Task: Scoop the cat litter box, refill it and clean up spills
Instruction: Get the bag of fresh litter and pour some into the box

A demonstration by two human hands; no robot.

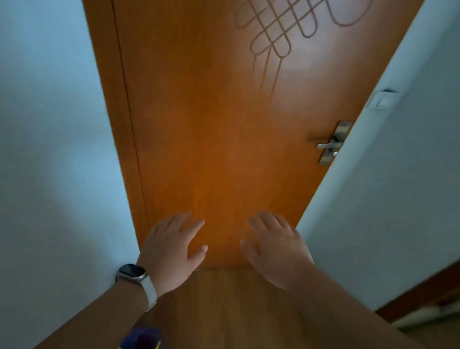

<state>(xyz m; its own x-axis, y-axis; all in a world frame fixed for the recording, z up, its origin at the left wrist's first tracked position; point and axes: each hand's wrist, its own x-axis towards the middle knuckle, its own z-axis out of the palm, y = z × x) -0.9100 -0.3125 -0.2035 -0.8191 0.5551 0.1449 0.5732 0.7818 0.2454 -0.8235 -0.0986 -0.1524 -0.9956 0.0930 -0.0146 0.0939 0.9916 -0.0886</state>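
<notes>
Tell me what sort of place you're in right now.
Probably indoors in a home, at a room doorway: an orange wooden door with a lever handle, a light switch on the wall, and a wood-look floor.

The centre of the frame was filled by an orange-brown wooden door, with a woven knot pattern carved at the upper middle and a metal lever handle at its right edge. Pale blue walls were seen on both sides, a white light switch being mounted at the upper right. A wood-grain floor was laid along the bottom, edged by a dark skirting board at the lower right.
</notes>
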